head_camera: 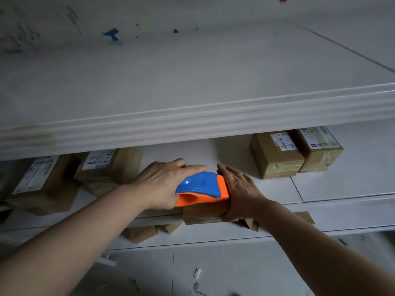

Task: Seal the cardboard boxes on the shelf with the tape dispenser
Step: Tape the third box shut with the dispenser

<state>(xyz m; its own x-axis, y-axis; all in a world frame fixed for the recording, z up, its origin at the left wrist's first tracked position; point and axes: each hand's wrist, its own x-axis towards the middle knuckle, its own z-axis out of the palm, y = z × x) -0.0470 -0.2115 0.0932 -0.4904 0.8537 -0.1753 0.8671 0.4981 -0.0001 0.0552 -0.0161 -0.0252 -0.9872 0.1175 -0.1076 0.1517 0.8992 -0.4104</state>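
In the lower centre, the box (201,212) is sitting at the front edge of the shelf (342,184), with the dispenser (203,186) lying on top of it. The left hand (162,182) is grasping the dispenser. The right hand (241,191), fingers straight, is bracing the box's right side. A taping stroke is seemingly underway; next comes a steady pull along the seam, then a cut. Further back, 2 left boxes (119,165) and 2 right boxes (275,157) are waiting.

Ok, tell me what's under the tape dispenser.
A cardboard box at the front edge of the shelf, brown front face showing. Its top is covered by the tape dispenser, the left hand and the right hand, so its seam cannot be seen.
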